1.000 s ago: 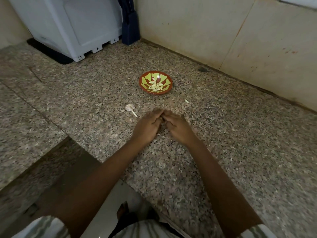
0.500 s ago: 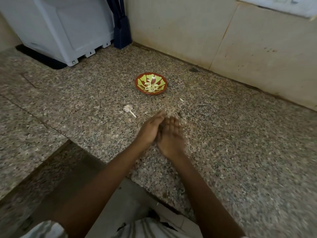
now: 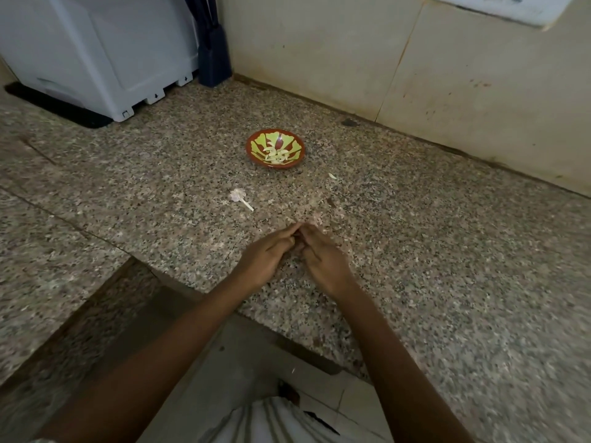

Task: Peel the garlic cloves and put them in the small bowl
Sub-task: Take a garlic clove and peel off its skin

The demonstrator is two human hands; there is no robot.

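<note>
A small red bowl with a green pattern (image 3: 252,145) stands on the granite counter and holds several peeled garlic cloves (image 3: 276,155). My left hand (image 3: 265,257) and my right hand (image 3: 323,260) meet in front of it, low over the counter. Their curled fingertips pinch together on a small garlic clove that the fingers almost wholly hide. A bare garlic stem with papery skin (image 3: 238,196) lies to the left, between my hands and the bowl. One pale scrap of peel (image 3: 332,176) lies right of the bowl.
A white appliance (image 3: 105,52) on a black mat fills the far left corner, with a dark blue object (image 3: 212,52) beside it against the wall (image 3: 351,52). The counter's front edge (image 3: 224,302) drops to a tiled floor just behind my wrists.
My right hand was blurred against the left half a second ago; both now sit still, fingertips together. The view has tilted up a little. Bowl and stem stay put.
</note>
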